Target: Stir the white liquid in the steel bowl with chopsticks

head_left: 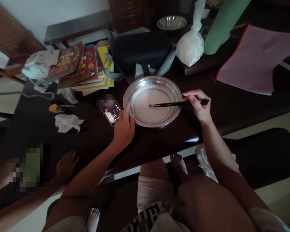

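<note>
A wide shallow steel basin [176, 111] stands on the dark table, with a pale, milky liquid [145, 111] in it. My right hand [200, 104], at the basin's right rim, is closed around a pair of black chopsticks [170, 104]. Their tips reach into the liquid near the middle. My left hand [124, 127] rests at the left front of the basin, index finger stretched out and thumb apart, against or just beside the rim. Just left of that hand lies a phone [113, 112] with a lit screen, partly covered by it.
Behind the basin sit a black case [140, 48], stacked books [72, 66], a tied bag of white powder [190, 48], a green cylinder [222, 29], a small steel bowl [171, 23] and a pink cloth [251, 61]. Crumpled tissue [67, 123] lies left. Another person's hand [67, 164] rests lower left.
</note>
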`<state>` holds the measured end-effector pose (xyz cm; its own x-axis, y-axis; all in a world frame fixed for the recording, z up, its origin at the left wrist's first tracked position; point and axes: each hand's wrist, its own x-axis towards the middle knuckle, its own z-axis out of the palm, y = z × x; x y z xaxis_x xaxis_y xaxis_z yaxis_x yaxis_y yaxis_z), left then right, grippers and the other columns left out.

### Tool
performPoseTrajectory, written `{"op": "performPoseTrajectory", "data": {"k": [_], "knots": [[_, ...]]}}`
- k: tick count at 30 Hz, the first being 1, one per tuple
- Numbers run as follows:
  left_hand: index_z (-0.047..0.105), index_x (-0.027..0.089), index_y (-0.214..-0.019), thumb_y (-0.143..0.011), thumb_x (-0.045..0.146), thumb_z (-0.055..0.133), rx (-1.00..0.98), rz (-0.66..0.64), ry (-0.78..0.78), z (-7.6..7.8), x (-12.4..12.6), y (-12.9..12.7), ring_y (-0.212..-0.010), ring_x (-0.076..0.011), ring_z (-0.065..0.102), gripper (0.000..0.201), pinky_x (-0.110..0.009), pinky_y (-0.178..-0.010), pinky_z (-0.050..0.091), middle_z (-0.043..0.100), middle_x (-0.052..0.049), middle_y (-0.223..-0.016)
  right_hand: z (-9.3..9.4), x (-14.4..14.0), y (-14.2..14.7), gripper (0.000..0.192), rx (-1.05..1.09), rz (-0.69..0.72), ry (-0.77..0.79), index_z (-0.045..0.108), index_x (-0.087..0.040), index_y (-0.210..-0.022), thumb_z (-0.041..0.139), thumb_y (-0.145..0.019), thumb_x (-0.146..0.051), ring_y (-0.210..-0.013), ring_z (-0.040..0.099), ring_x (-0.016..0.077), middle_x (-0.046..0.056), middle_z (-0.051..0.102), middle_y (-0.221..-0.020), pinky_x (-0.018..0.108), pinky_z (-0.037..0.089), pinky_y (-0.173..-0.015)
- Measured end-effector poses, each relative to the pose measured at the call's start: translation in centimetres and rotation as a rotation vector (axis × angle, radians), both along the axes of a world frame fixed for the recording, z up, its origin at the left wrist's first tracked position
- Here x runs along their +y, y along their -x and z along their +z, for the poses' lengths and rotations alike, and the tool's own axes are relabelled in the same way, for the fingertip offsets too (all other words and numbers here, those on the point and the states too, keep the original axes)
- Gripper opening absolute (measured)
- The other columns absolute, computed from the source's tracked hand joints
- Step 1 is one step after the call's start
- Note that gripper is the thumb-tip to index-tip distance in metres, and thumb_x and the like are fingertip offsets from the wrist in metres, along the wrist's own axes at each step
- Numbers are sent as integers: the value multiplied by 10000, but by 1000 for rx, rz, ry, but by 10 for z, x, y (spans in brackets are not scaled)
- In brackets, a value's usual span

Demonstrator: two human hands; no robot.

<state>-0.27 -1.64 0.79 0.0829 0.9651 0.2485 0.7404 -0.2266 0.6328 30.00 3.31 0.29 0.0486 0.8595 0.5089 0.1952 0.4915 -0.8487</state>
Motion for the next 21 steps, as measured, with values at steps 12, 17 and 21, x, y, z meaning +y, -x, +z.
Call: {"op": "performPoseTrajectory", "data": {"k": [12,17,21], "knots": [[314,195,-1487,-980,418,371,49,-32,-45,-1,8,6,-1444,-287,342,557,-548,-1212,172,423,-155,-1516,1,0,0,242,-18,8,26,723,-274,-918,596,-883,-477,-688,732,162,-11,720,-761,311,585,-648],[328,205,-1482,-973,429,387,6,-12,-52,1,12,8,-1451,-279,335,559,-518,-1210,199,409,-148,-1528,3,0,0,206,10,-54,-14,736,-269,-915,608,-889,-429,-709,731,149,-14,720,-736,291,575,-678],[348,237,-1470,-967,450,405,-46,24,-58,0,15,11,-1406,-280,406,549,-519,-1191,238,420,-135,-1522,2,0,0,221,28,30,38,727,-261,-906,608,-884,-446,-667,728,149,-18,712,-713,286,579,-631]]}}
